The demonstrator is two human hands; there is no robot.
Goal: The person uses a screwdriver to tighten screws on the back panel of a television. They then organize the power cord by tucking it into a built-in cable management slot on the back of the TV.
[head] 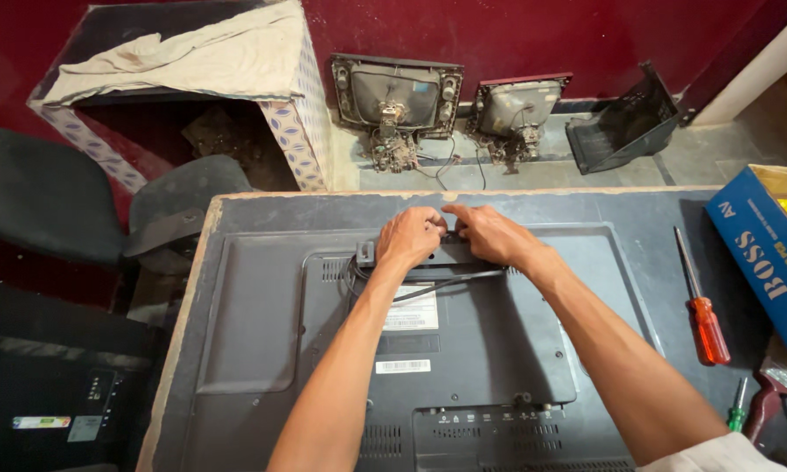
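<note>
Television is laid face down on the counter, its dark back cover upward, filling most of the surface from the left edge toward the right. Both hands are placed at the upper middle of the back cover, near the far edge of the counter. Left hand is curled over a small black fitting there, with its grip closed on it. Right hand is set just beside it, fingertips pressed to the same fitting; whether it is clenched or merely resting cannot be told. A black cable is looped under the left wrist and runs across the cover below both hands.

A red-handled screwdriver is lying well apart near the right edge, a green-handled one nearer the near right corner, and a blue carton at the right edge. Two bare picture tubes are propped against the wall on the floor beyond the far edge.

Risks are judged as follows: the cable could be snagged by the left forearm and strained at its entry; the fitting could be cracked if forced unevenly; the screen could be marked by grit on the counter under pressure.
</note>
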